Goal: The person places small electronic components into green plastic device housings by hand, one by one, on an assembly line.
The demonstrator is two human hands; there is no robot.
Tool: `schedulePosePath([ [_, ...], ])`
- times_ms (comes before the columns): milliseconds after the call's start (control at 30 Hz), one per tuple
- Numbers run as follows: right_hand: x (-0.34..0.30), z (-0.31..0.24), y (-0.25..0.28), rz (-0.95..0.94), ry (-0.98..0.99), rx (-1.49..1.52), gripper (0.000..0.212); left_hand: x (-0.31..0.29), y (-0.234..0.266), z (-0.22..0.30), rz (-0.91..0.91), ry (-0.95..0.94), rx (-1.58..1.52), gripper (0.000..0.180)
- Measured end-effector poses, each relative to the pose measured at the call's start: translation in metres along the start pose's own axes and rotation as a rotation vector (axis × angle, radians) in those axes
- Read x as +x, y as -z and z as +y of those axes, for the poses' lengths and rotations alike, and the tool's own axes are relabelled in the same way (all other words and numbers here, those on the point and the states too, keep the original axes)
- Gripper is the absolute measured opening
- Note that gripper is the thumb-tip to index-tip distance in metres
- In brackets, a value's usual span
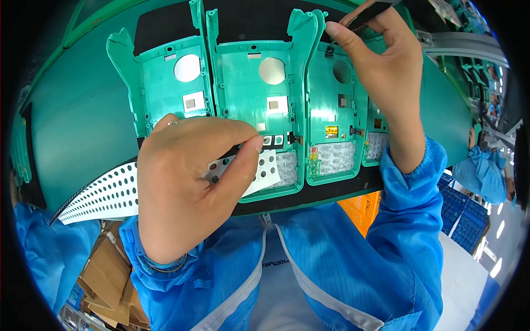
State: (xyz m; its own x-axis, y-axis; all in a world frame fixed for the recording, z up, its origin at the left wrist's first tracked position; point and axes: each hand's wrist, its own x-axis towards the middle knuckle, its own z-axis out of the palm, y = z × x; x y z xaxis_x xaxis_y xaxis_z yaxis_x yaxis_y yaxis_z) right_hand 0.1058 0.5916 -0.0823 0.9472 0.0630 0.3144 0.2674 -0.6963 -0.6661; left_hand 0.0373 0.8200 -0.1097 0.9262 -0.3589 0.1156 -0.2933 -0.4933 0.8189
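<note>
My left hand [193,179] is closed, thumb and forefinger pinching a white sheet of black dots [105,196] whose long end trails left. It is held over the lower part of a green plastic housing shell [237,71] with a round opening and a small square metal piece. Beside that hand's fingertips, small white pieces with dark centres [273,140] show on the shell. My right hand [395,71] is raised at the top of another green shell [320,94], fingers curled around a dark thing that I cannot make out. Clear bubbled pads [334,158] fill the shells' lower ends.
Further green shells stand at left [157,83] and right [376,83] in the row, on black matting over a green table [72,121]. An orange crate [361,209] and cardboard boxes [107,270] are below. Blue-sleeved people are at left [52,248] and right [483,174].
</note>
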Motion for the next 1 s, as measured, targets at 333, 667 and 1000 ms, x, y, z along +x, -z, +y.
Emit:
schedulePosePath([
  [333,-0.01,0.027,0.009,0.173,0.33,-0.068,0.013,-0.003,0.01,-0.002,0.014,-0.037,-0.006,0.006],
  [667,-0.043,-0.038,-0.007,-0.341,0.095,0.649,0.024,-0.003,0.008,-0.004,0.038,-0.076,-0.124,0.009],
  [1000,-0.036,-0.043,-0.023,-0.355,0.111,0.554,0.022,-0.008,0.009,-0.013,0.051,-0.158,-0.013,0.006],
])
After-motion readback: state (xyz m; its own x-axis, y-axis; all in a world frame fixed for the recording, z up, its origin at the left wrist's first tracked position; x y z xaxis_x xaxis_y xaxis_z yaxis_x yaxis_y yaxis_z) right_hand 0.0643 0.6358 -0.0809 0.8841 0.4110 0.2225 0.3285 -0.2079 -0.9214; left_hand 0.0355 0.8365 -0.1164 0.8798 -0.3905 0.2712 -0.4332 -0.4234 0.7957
